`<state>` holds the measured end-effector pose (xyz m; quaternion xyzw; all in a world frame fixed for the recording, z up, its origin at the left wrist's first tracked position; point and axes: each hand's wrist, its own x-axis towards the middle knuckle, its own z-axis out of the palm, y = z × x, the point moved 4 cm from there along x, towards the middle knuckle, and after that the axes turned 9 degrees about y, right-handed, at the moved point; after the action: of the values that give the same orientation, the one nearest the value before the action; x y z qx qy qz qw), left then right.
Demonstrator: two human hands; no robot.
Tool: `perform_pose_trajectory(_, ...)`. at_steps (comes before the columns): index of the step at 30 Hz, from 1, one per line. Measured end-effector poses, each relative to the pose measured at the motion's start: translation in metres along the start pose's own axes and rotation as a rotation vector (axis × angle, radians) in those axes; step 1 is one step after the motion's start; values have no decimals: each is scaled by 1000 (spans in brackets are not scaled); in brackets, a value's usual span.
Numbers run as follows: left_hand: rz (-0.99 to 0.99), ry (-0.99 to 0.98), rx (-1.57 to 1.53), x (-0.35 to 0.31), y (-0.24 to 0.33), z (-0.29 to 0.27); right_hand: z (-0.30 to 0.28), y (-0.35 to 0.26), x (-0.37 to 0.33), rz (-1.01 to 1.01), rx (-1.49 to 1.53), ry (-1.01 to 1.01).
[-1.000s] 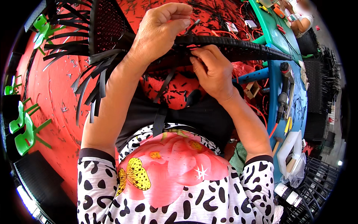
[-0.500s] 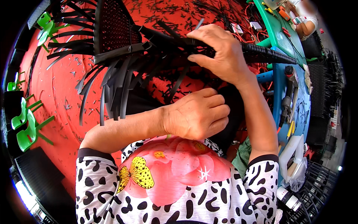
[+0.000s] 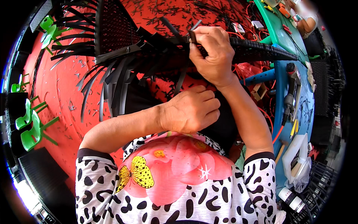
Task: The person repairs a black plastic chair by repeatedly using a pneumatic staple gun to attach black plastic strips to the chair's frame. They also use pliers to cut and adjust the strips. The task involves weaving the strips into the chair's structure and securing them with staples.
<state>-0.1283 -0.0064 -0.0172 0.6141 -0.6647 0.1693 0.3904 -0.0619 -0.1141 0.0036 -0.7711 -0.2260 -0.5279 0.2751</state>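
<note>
A black woven frame (image 3: 112, 30) with loose flat strips (image 3: 119, 82) along its edges stands in front of me, stretching to the right as a long dark bar (image 3: 261, 52). My right hand (image 3: 214, 52) is at the upper edge of this work, thumb and forefinger pinched on the end of a short black strip (image 3: 192, 36). Nearer to my body, my left hand (image 3: 192, 110) is curled closed below the weave, knuckles up. Its fingertips are hidden, so I cannot make out what it holds.
Black strip scraps litter the red floor (image 3: 56, 89). Small green chairs (image 3: 31, 130) stand at the left. On the right, a blue table (image 3: 298, 112) bears a dark air tool (image 3: 289, 97); behind it a co-worker (image 3: 305, 18) sits by a green table (image 3: 268, 18).
My right hand has gone from thumb and fingers apart at the weave to a pinch on a short black strip. My left hand has shifted slightly left, still closed.
</note>
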Motion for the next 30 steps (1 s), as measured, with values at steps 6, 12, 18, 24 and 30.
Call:
perform_pose_trajectory(6, 21, -17, 22, 8, 1, -4, -19, 12, -3, 261, 202, -41)
perform_pose_trajectory(12, 64, 42, 59, 33, -6, -12, -28, 19, 4, 651, 418, -104)
perform_pose_trajectory(18, 123, 316, 62, 35, -11, -30, -16, 22, 2, 759, 509, -153)
perform_pose_trajectory(24, -152, 502, 233, 46, -64, -67, -18, 29, 6, 708, 550, -163)
perform_pose_trajectory(30, -400, 228, 240, 48, -86, -65, -21, 39, 1, 736, 567, -79)
